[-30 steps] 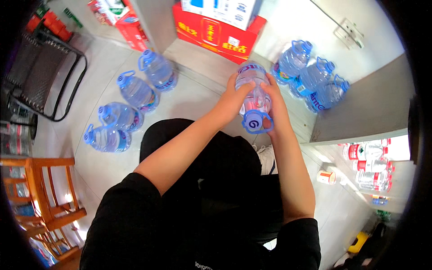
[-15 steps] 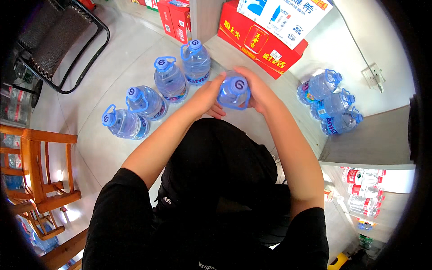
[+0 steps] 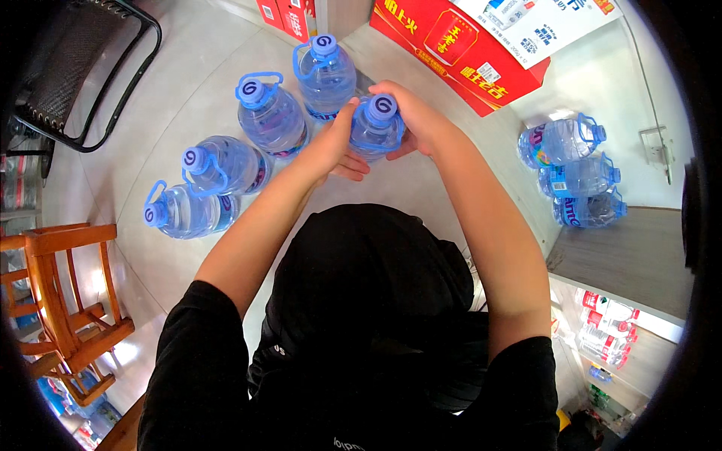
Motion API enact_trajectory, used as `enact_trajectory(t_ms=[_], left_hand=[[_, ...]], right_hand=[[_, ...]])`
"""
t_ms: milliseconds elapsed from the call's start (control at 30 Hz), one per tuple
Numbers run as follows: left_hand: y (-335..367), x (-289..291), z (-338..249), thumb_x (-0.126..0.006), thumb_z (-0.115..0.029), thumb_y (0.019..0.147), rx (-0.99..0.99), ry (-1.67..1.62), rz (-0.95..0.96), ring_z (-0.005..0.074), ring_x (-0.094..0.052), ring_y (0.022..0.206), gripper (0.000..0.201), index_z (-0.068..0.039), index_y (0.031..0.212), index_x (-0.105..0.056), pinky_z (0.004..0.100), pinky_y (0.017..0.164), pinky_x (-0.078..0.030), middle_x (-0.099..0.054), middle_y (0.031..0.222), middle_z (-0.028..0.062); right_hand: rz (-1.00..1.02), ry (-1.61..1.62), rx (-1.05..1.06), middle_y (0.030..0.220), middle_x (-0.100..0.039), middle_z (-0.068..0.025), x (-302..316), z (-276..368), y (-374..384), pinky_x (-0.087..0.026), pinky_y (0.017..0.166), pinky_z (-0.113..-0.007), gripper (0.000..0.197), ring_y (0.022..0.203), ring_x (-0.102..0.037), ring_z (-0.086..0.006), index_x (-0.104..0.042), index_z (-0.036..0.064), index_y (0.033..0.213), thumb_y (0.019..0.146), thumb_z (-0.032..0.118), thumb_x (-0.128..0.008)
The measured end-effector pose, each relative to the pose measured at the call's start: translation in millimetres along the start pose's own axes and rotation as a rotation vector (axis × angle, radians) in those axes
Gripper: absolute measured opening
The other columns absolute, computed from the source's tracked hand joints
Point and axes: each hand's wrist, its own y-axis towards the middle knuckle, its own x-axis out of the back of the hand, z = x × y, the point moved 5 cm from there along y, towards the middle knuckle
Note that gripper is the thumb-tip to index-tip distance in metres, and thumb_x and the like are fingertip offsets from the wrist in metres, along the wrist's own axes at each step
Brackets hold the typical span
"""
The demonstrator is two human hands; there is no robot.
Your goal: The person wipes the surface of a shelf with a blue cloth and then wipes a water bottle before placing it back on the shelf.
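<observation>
At the far left we see a folding chair with a black metal frame and a dark woven seat (image 3: 75, 71), and below it in our view an orange-brown wooden chair (image 3: 68, 289). Next comes a slanting row of four large clear-blue plastic bottles with blue caps and loop handles (image 3: 272, 120), standing on the pale tiled floor (image 3: 150, 282). The row climbs from lower left to upper right, and its two leftmost bottles overlap in our view.

Just right of the row, our left hand (image 3: 335, 146) lies against the left side of a fifth bottle (image 3: 376, 135) of the same clear-blue kind, thumb up near its shoulder and fingers reaching low. This fifth bottle is cap up, between our two hands and near the row's rightmost bottle; we cannot tell whether its base touches the floor. Our right hand (image 3: 417, 124) curves around its right side, so both hands hold it.

Farther right we find a red cardboard carton (image 3: 470, 64) with a white printed carton (image 3: 541, 34) on top. Beyond these, three more clear-blue bottles (image 3: 579, 178) stand close together by the white wall, near a white wall socket (image 3: 656, 146). Below them are small clear bottles with red labels (image 3: 605, 323).
</observation>
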Motion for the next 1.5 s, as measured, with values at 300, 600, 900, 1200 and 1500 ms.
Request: enact_trajectory(t_ms=[300, 600, 900, 1200, 1500], left_hand=[[6, 2, -1, -0.024, -0.078, 0.081, -0.032, 0.014, -0.031, 0.0377, -0.064, 0.092, 0.096, 0.0, 0.137, -0.033, 0.0425, 0.073, -0.056, -0.058, 0.103, 0.0346], [8, 1, -1, -0.022, -0.079, 0.081, -0.046, 0.015, -0.091, 0.0411, -0.062, 0.097, 0.097, -0.003, 0.141, -0.027, 0.0473, 0.077, -0.054, -0.055, 0.109, 0.0352], [-16, 5, -8, -0.035, -0.073, 0.084, -0.133, -0.014, -0.18, 0.0354, -0.061, 0.101, 0.095, 0.004, 0.138, -0.029, 0.0444, 0.081, -0.053, -0.053, 0.118, 0.0309], [-65, -65, -38, -0.054, -0.036, 0.09, -0.431, 0.533, 0.07, 0.0135, -0.06, 0.08, 0.04, 0.001, 0.101, -0.062, 0.0273, 0.069, -0.046, -0.065, 0.087, 0.0053], [24, -245, -75, -0.05, -0.028, 0.092, -0.648, 0.326, 0.354, 0.0169, -0.054, 0.11, 0.035, -0.005, 0.117, -0.057, 0.0325, 0.092, -0.041, -0.06, 0.117, 0.0058]], right_hand=[[-0.022, 0.05, 0.046, 0.119, -0.058, -0.0116, 5, 0, 10, -0.044, 0.085, -0.056, 0.057, 0.109, -0.053, -0.034, -0.058, 0.0145, 0.113, 0.078, 0.059, -0.052], [-0.092, 0.253, 0.163, 0.13, -0.051, -0.0101, -1, -10, 5, -0.039, 0.091, -0.057, 0.057, 0.114, -0.05, -0.033, -0.053, 0.0174, 0.123, 0.087, 0.059, -0.039], [-0.266, 0.427, 0.339, 0.123, -0.054, -0.0171, 19, -41, -26, -0.045, 0.089, -0.043, 0.049, 0.108, -0.055, -0.0285, -0.051, 0.0036, 0.121, 0.091, 0.042, -0.047], [-0.556, 0.444, 0.446, 0.081, -0.062, -0.0085, 166, -121, -140, -0.05, 0.063, -0.03, 0.025, 0.069, -0.06, -0.0173, -0.062, 0.0004, 0.092, 0.084, 0.023, -0.058], [-1.142, 0.249, 0.76, 0.1, -0.061, -0.011, 262, -147, -215, -0.046, 0.075, -0.028, 0.038, 0.087, -0.058, -0.0169, -0.058, -0.0042, 0.108, 0.08, 0.021, -0.063]])
